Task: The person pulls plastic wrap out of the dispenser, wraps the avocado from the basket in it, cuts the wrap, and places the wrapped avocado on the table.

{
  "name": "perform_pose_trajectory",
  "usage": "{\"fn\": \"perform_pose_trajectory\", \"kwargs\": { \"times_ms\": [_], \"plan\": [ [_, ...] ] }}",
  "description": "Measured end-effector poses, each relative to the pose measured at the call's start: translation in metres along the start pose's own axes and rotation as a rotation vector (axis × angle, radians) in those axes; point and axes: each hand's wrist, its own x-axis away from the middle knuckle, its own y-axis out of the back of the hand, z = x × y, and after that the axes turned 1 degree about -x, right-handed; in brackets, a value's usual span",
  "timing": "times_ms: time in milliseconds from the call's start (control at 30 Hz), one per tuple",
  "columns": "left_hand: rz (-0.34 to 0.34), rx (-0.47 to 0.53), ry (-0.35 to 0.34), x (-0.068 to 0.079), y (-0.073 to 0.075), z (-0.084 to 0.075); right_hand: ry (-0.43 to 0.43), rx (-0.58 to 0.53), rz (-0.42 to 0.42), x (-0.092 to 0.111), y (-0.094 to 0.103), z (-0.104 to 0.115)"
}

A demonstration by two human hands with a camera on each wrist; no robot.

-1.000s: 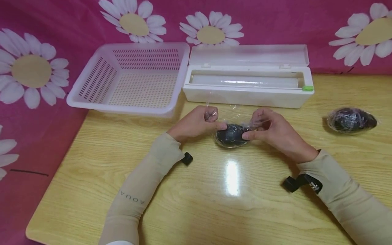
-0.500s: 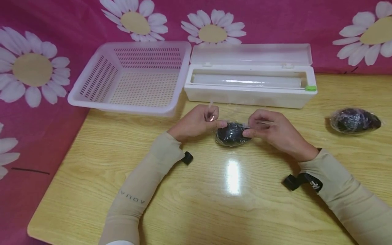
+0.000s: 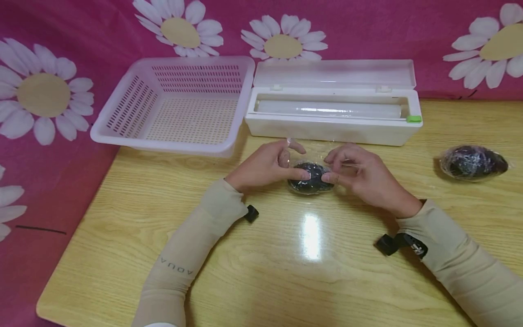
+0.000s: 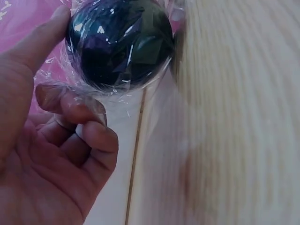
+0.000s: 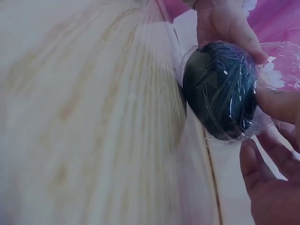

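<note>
A dark egg-shaped fruit [image 3: 310, 184], perhaps an avocado, lies on the table wrapped in clear cling film [image 5: 276, 51]. Its glossy skin shows through the film in both wrist views. My left hand [image 3: 267, 165] presses its thumb on the fruit's near left side. Film drapes over its bent fingers [image 4: 82, 105] beyond the fruit. From the other side, the thumb of my right hand [image 3: 363, 175] rests on the fruit's right end. The bent fingers of that hand hold the film's loose edge.
A second dark fruit [image 3: 474, 162], fully wrapped, lies on the wooden table [image 3: 286, 281] at the right. Behind the hands stands a white dispenser box [image 3: 331, 129] with its lid up and a film roll [image 3: 327, 109] inside. A pale perforated basket [image 3: 163, 145] stands left of it.
The left thumb has slid right, farther onto the fruit, and the left index finger has straightened out over the film. Both hands are closer together; the loose film looks gathered lower over the fruit.
</note>
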Motion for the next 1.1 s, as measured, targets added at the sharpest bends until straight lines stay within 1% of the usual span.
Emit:
{"fn": "perform_pose_trajectory", "kwargs": {
  "times_ms": [100, 167, 267, 400, 567, 700, 800, 933, 1100],
  "plan": [
    [0.019, -0.052, 0.011, 0.0, 0.0, -0.001, -0.022, 0.022, 0.015, 0.0, 0.001, 0.003],
    [0.039, -0.049, 0.0, 0.0, 0.0, -0.001, -0.038, 0.035, 0.033, 0.0, 0.002, 0.006],
    [0.042, -0.033, -0.024, 0.0, 0.0, -0.001, -0.076, -0.002, 0.06, 0.0, 0.003, 0.009],
    [0.0, -0.015, -0.026, 0.001, -0.001, -0.001, -0.103, -0.077, 0.07, -0.001, 0.001, 0.013],
    [-0.052, 0.009, -0.026, 0.001, -0.002, 0.0, -0.101, -0.11, 0.054, -0.001, 0.0, 0.013],
    [-0.091, 0.017, -0.053, 0.001, -0.004, 0.001, -0.023, -0.116, 0.043, -0.001, -0.001, 0.01],
    [-0.121, 0.02, -0.088, 0.0, -0.005, 0.002, 0.051, -0.134, 0.029, -0.001, -0.003, 0.006],
    [-0.15, 0.02, -0.145, 0.0, -0.006, 0.002, 0.083, -0.133, 0.005, -0.002, -0.004, 0.004],
    [-0.188, -0.011, -0.19, 0.001, -0.007, 0.002, 0.123, -0.083, -0.03, -0.003, -0.004, 0.004]
  ]
}}
